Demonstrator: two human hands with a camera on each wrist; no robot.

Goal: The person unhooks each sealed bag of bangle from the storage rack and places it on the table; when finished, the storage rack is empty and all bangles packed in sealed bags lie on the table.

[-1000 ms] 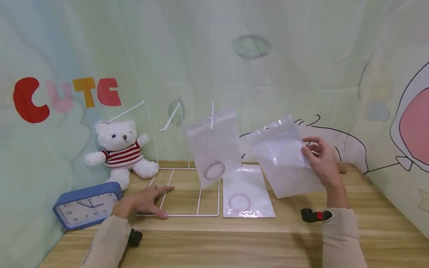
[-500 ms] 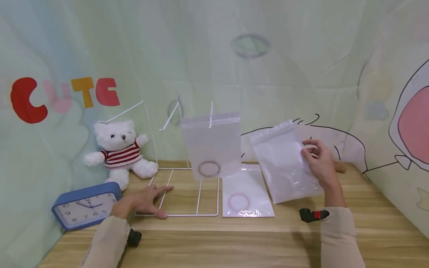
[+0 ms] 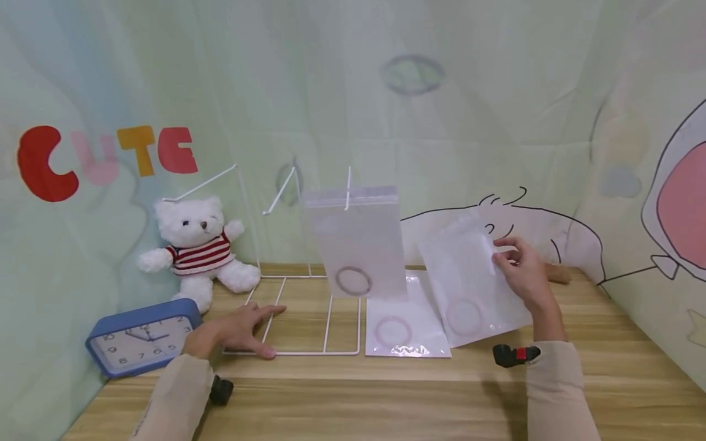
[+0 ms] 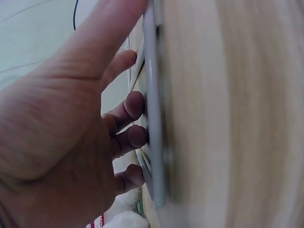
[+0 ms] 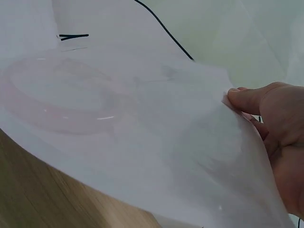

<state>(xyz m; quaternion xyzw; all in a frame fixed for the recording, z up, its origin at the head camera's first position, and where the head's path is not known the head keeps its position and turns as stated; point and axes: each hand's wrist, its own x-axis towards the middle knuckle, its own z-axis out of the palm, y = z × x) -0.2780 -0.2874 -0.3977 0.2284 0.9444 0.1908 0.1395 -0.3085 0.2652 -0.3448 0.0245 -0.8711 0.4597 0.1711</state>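
Note:
My left hand (image 3: 239, 327) is spread low over the base of a white wire rack (image 3: 309, 354), thumb and fingertips on its bars. In the left wrist view, the thumb and fingertips meet the rack's wire (image 4: 153, 109). On the rack's right prong hangs a zip bag (image 3: 361, 245) with a dark ring-shaped bangle inside. My right hand (image 3: 524, 272) pinches the right edge of another white zip bag (image 3: 460, 263), held tilted above the table. A pale pink bangle (image 5: 71, 118) shows through it in the right wrist view. A third bag (image 3: 425, 337) with a pink bangle lies flat between rack and right hand.
A blue clock (image 3: 146, 337) and a white teddy bear (image 3: 201, 245) in a striped shirt stand left of the rack. Two other prongs (image 3: 280, 191) jut forward without bags. A small brown object (image 3: 559, 274) lies behind my right hand. Printed curtains enclose the wooden table (image 3: 386, 398).
The hanging bag has swung and settled nearly straight. My right hand has lowered its bag slightly, and its pink bangle now shows at the bottom. My left hand has stayed put.

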